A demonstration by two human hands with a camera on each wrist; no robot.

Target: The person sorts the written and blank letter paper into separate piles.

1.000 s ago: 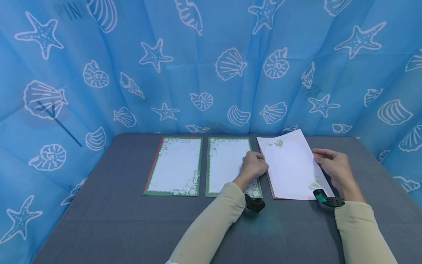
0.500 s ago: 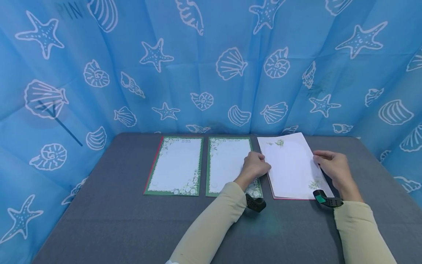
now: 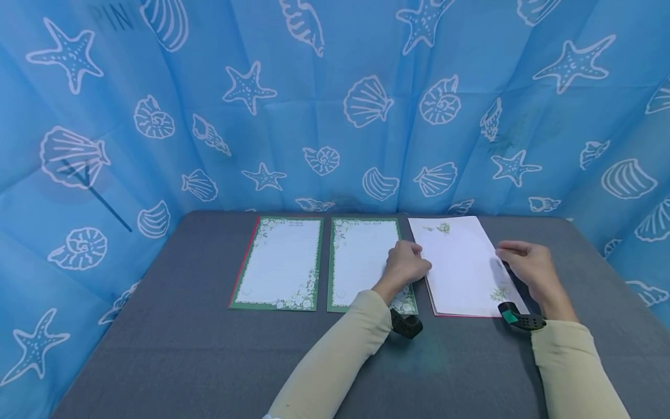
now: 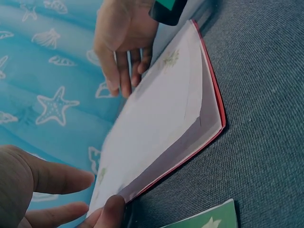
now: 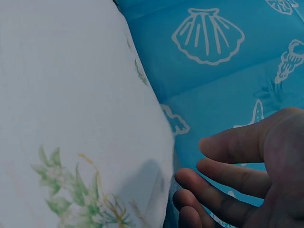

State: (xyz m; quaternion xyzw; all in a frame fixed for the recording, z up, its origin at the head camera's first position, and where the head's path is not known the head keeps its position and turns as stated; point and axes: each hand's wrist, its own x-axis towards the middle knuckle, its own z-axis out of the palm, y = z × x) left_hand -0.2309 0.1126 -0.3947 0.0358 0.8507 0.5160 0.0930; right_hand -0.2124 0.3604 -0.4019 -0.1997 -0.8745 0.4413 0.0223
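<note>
While curtain letters (image 3: 112,18) read "PIN", right hand (image 3: 531,269) loosely spread beside booklet (image 3: 463,267), left hand (image 3: 405,265) at its edge, grip unclear.

backdrop: light-blue cloth curtain printed with white sea motifs (image 3: 309,75), loosely creased, spanning the back and both sides
motifs: white-outlined speckled starfish (image 3: 247,87), ribbed scallop shells (image 3: 368,101), spiral snail shells (image 3: 440,100)
left side: faint dark y-shaped mark with a long stem (image 3: 96,195)
tabletop: dark grey fabric-covered surface with rounded far corners (image 3: 157,349), faintly creased
light: soft, gentle shadows
</note>
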